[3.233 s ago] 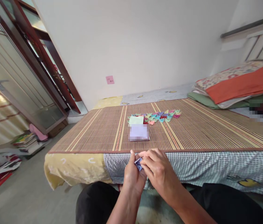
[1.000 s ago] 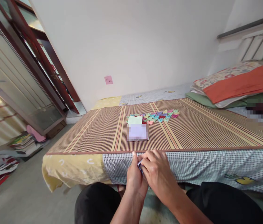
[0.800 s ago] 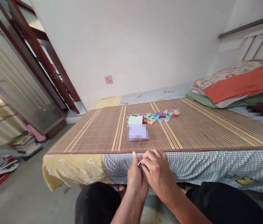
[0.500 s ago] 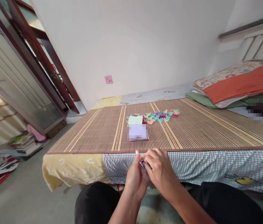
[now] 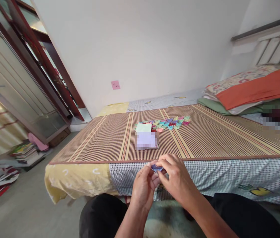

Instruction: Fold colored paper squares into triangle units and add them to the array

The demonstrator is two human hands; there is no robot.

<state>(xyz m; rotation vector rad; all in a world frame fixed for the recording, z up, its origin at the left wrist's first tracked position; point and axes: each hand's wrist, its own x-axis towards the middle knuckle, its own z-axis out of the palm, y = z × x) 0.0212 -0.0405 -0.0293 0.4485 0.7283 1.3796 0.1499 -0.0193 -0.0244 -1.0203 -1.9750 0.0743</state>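
Note:
Between my hands is a small folded piece of purple-blue paper, held just off the bed's front edge. My left hand pinches its left end with thumb and fingers. My right hand grips the right side, its fingers partly hiding the paper. On the mat beyond lies a stack of square paper, lilac on top and partly blurred out. A pale green sheet sits just behind the stack. Several small folded paper pieces in many colours are spread in a band to the right.
A striped bamboo mat covers the bed, with a checked sheet hanging over its front. Pillows are piled at the right. A pink note is stuck to the wall. Books stand on the floor at left.
The purple-blue paper has turned from a steep slant to nearly level and shows more. My right hand has shifted slightly right, and my fingers have changed their hold.

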